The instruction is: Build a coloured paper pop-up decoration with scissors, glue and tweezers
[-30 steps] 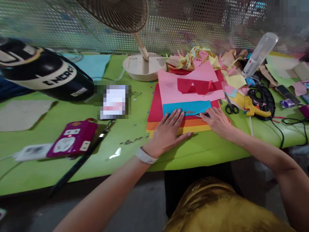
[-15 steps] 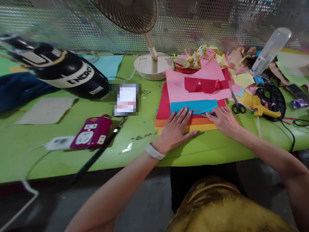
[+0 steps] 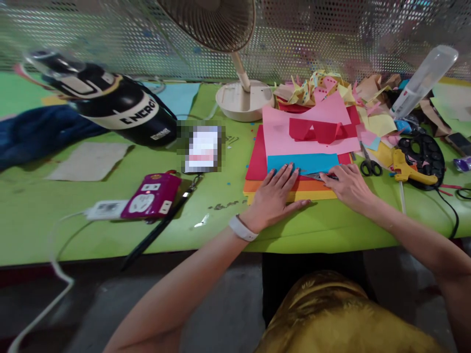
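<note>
A strip of blue paper (image 3: 302, 163) lies on top of a stack of coloured sheets. My left hand (image 3: 276, 198) rests flat, its fingertips pressing the blue paper's lower left edge and the thumb stretched to the right. At the strip's lower right, my right hand (image 3: 348, 186) is closed around a thin, grey, blade-like tool (image 3: 315, 176), mostly hidden by the fingers. The tool's tip points left along the paper's lower edge. Beneath are red paper (image 3: 256, 159), orange paper (image 3: 253, 187) and a pink sheet (image 3: 275, 137) with a cut red piece (image 3: 300, 130) on it.
Scissors (image 3: 371, 167), a yellow glue gun (image 3: 415, 169) and a black palette (image 3: 437, 147) lie to the right. Paper scraps (image 3: 320, 88) pile up behind the stack. A fan base (image 3: 228, 103), phone (image 3: 202, 149), black bottle (image 3: 136, 113) and purple power socket (image 3: 156, 196) are on the left.
The whole scene has shifted a little to the right as my head turned. Both hands stay at the blue paper, with only slight movement of the right hand's fingers.
</note>
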Tool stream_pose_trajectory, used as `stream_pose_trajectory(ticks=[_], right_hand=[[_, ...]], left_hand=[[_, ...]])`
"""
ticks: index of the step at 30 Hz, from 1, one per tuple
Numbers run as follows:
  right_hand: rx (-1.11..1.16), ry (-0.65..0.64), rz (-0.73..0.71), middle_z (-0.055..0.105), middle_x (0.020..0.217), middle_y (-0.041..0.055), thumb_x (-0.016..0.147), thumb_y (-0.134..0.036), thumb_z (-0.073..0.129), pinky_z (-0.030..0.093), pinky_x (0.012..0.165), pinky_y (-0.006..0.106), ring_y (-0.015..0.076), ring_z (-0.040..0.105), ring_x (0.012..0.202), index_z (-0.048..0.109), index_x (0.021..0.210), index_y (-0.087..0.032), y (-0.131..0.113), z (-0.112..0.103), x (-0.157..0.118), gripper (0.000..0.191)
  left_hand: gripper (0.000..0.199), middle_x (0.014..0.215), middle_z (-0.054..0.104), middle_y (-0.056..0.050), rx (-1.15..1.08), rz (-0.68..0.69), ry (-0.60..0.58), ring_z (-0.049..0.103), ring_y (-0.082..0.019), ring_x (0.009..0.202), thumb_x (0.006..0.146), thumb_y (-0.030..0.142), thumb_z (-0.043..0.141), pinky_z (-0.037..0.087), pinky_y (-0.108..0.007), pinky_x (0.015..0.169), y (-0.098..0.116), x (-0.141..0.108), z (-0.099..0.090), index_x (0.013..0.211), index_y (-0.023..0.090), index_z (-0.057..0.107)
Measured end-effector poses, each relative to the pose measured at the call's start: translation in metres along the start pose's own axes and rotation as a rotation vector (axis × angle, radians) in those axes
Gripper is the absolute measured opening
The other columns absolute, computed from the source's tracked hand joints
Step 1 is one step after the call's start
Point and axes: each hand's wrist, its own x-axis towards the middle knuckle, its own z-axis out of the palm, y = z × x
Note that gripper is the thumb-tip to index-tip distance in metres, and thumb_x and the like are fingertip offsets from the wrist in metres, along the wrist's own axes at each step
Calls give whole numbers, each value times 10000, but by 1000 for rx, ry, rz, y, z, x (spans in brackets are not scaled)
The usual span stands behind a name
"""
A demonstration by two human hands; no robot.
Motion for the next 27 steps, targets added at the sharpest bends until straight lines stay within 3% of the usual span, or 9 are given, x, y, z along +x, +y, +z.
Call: stream_pose_trajectory(ticks=[6, 12, 27], right_hand=[[-29, 1, -5, 649, 1017, 119, 973, -151, 400, 299, 796, 383, 246, 514, 900, 632, 1222, -181, -5, 2, 4, 342], [-100, 7, -30, 655, 999, 100, 973, -153, 408, 299, 777, 369, 235, 514, 877, 629, 1216, -188, -6, 2, 3, 330], [-40, -9, -19, 642, 1012, 119, 966, -139, 433, 318, 793, 384, 240, 516, 907, 653, 1214, -187, -5, 5, 4, 335]], left_hand=[[926, 1578, 270, -163, 16, -10, 0, 199, -272, 1477, 880, 751, 205, 144, -446, 1203, 1, 0, -1, 1507, 73, 274], [899, 1577, 278, -159, 1, -5, 1, 210, -276, 1474, 882, 748, 226, 145, -453, 1201, 0, 0, -1, 1516, 111, 262], [874, 1596, 226, -144, -21, 5, -3, 160, -266, 1486, 891, 737, 232, 108, -459, 1203, -3, 0, -3, 1534, 145, 217]])
